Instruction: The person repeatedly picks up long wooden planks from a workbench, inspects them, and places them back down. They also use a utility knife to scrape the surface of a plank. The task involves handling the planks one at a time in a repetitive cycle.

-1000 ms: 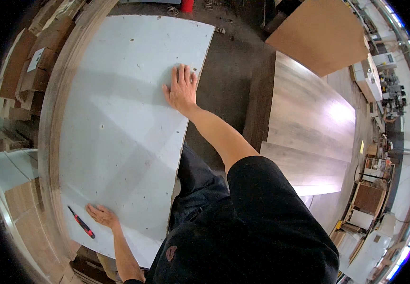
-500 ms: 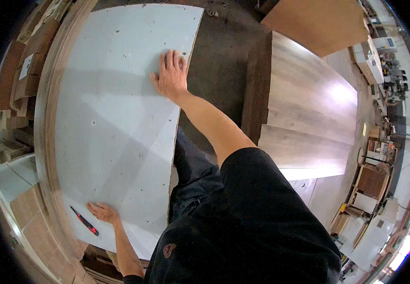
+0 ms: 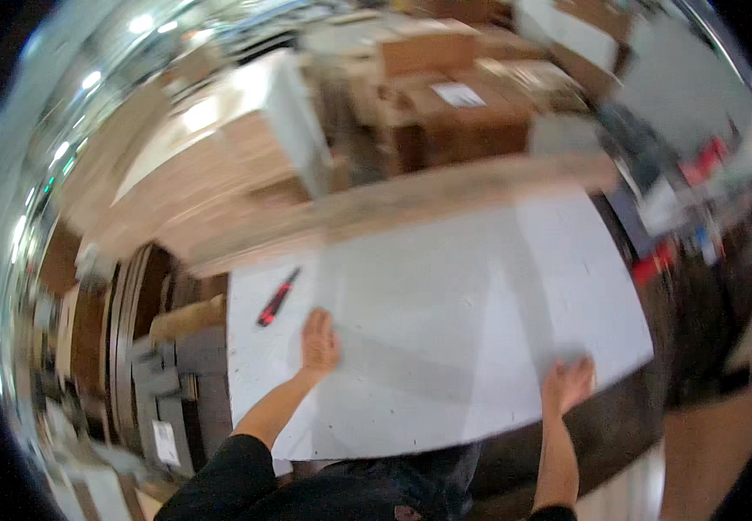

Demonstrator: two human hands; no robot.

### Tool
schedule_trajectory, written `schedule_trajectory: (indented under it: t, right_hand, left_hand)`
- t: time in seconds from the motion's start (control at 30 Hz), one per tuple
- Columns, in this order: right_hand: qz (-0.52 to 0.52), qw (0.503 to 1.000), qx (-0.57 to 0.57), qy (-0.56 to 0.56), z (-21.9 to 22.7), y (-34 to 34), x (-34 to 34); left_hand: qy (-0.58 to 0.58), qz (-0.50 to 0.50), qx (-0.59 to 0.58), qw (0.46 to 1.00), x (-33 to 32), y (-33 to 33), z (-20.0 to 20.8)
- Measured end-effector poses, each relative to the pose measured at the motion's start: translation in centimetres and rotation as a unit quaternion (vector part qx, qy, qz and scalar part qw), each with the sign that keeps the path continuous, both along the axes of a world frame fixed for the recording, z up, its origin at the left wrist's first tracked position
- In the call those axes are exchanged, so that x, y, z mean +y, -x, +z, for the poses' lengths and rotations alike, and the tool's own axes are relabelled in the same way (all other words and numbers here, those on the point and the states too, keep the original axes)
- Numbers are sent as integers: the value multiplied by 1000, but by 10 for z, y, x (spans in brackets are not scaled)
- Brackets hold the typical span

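A large white panel lies in front of me, with small dark marks on its surface. My left hand rests on its left part, fingers stretched out and holding nothing. Close to that hand, on its far-left side, lies a red and black utility knife. At the panel's near right edge, my right hand touches the surface; its fingers look extended but are blurred by motion.
A long wooden beam or board stack runs along the panel's far side. Behind it stand brown cardboard boxes and a white-topped stack. Dark grey pieces lie left of the panel. Red items show at right.
My view has swung round, so the panel now lies crosswise before me. My right hand has moved to the panel's near edge. The knife still lies by my left hand.
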State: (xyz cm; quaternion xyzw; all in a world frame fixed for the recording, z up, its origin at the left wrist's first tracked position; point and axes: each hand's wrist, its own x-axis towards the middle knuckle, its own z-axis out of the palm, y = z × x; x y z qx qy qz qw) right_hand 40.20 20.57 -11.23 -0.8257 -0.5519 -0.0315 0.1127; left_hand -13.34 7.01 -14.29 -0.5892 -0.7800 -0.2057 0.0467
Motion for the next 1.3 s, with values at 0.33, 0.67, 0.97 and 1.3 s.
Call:
schedule_trajectory:
  t: [0.33, 0.67, 0.97, 1.3]
  right_hand:
    - [-21, 991, -82, 106, -6, -9, 27]
    - [-23, 989, -80, 118, -6, -5, 24]
    - [-18, 992, -94, 79, -20, -13, 24]
    - [-22, 991, -95, 94, -22, -14, 26]
  left_hand:
    - [-19, 34, -29, 999, 5, -29, 39]
    - [18, 40, -37, 998, 0, -23, 41]
    - [-6, 32, -35, 999, 1, -22, 37]
    - [-6, 33, -36, 999, 1, -24, 44]
